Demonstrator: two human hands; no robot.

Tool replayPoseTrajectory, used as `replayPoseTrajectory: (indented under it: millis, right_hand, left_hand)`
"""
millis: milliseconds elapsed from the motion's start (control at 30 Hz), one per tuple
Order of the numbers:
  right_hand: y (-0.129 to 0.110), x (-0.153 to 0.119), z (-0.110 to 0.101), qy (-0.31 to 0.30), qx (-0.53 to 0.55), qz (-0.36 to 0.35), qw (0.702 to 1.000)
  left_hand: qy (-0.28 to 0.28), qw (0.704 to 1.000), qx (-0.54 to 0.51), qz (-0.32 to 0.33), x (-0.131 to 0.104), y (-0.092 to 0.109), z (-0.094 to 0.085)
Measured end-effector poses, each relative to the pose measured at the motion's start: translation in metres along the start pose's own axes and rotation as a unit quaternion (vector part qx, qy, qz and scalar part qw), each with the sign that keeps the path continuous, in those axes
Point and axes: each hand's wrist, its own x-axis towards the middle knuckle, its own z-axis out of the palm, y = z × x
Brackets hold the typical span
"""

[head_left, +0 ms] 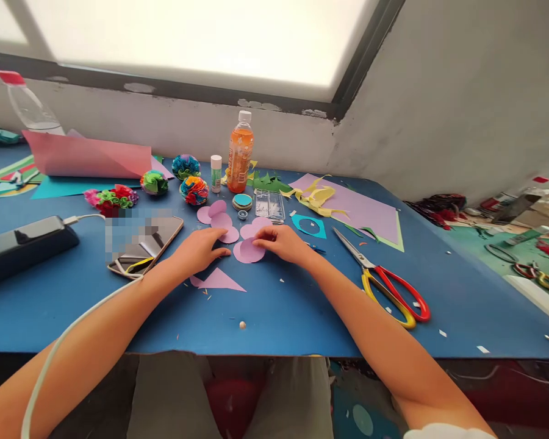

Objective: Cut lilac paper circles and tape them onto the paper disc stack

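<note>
Several light purple paper circles lie loosely grouped in front of me. My right hand (284,242) has thumb and fingertips pinched at the edge of one paper circle (248,252), which overlaps others beneath and behind it. With thumb and fingers apart, my left hand (201,251) rests at the left of the group. Its fingertips touch or hover by another paper circle (230,236); I cannot tell which. Nearer to me lies a pointed purple paper scrap (222,281). A small round bead (242,325) sits close to the table's front edge.
Large scissors (384,280) with red and yellow handles lie at the right. Behind the circles stand an orange drink bottle (240,155) and a glue stick (216,174). Paper pompoms (194,190), a phone (150,241) and a black device (27,247) with a white cable are at the left.
</note>
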Motion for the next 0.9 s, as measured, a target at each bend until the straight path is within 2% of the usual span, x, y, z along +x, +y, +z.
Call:
replayPoseTrajectory:
  millis: [200,367,667,767,900]
  right_hand:
    - [-0.004,-0.002,0.008,-0.054,-0.044,-0.052,0.996]
    - [-0.003,-0.002,0.006,-0.062,-0.062,-0.045,0.995]
    - [0.001,-0.002,-0.002,-0.081,-0.05,-0.037,0.995]
    - [0.001,-0.002,-0.005,-0.055,-0.061,-0.031,0.996]
    - [0.004,0.0,-0.008,0.034,-0.116,-0.006,0.993]
  left_hand:
    - [-0.017,0.997,0.08,0.003,0.001,0.004,-0.004]
    - [-0.006,0.995,0.104,-0.005,-0.002,0.009,-0.007]
    - [-0.008,0.994,0.103,0.034,0.0,0.004,-0.001]
    - [-0.005,0.994,0.102,0.033,0.0,0.007,-0.003]
    - [0.019,0.995,0.096,0.014,-0.002,0.011,-0.007]
